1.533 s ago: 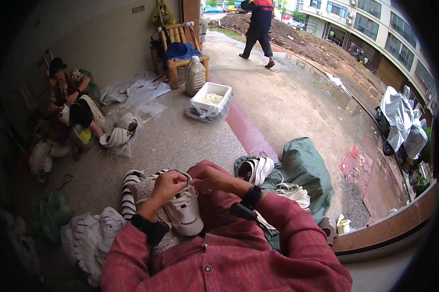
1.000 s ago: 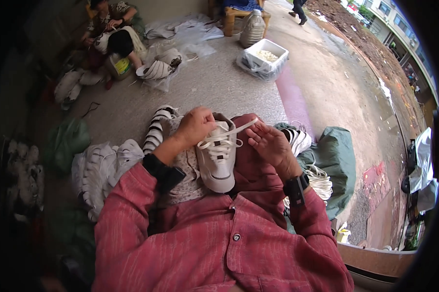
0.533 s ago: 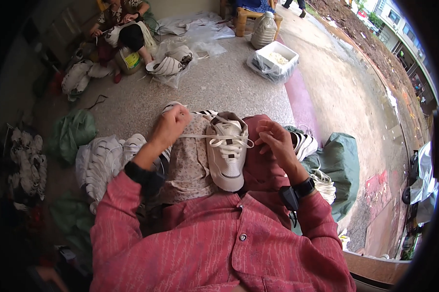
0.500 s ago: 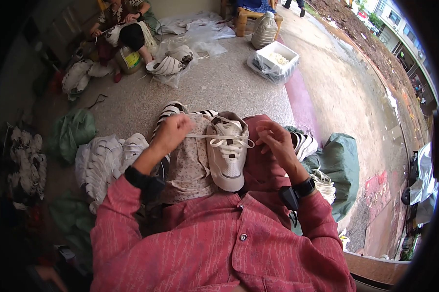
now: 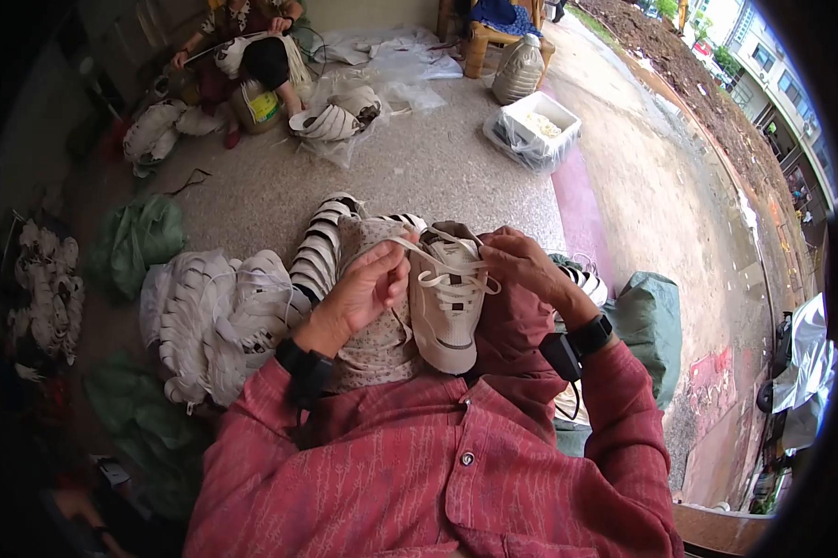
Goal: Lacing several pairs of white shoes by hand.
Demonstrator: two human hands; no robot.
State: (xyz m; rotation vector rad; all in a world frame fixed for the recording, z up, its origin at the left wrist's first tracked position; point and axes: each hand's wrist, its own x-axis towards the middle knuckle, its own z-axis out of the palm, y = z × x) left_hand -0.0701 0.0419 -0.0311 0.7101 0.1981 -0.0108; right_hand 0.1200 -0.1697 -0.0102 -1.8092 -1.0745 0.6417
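Observation:
A white sneaker (image 5: 446, 327) rests between my thighs, its toe toward me and its heel opening away. Its white shoelace (image 5: 379, 245) is threaded through the upper eyelets, with a loop lying over the tongue. My left hand (image 5: 374, 284) is closed on one length of the lace, just left of the shoe, thumb and forefinger pinched. On the shoe's right side, my right hand (image 5: 523, 265) has its fingers bent together at the lace near the top eyelets; the exact grip is partly hidden.
Stacked white shoes (image 5: 196, 321) lie at my left, beside green sacks (image 5: 140, 244). Striped shoes (image 5: 324, 237) stand beyond my left knee. A green bag (image 5: 644, 321) sits at right. Ahead are a white tub (image 5: 567, 130), a large bottle (image 5: 519, 70) and a seated person (image 5: 251, 37).
Both hands have come closer to the shoe. My left hand has moved down and right, and the lace that was stretched left now bends up slackly. The shoe has shifted slightly right.

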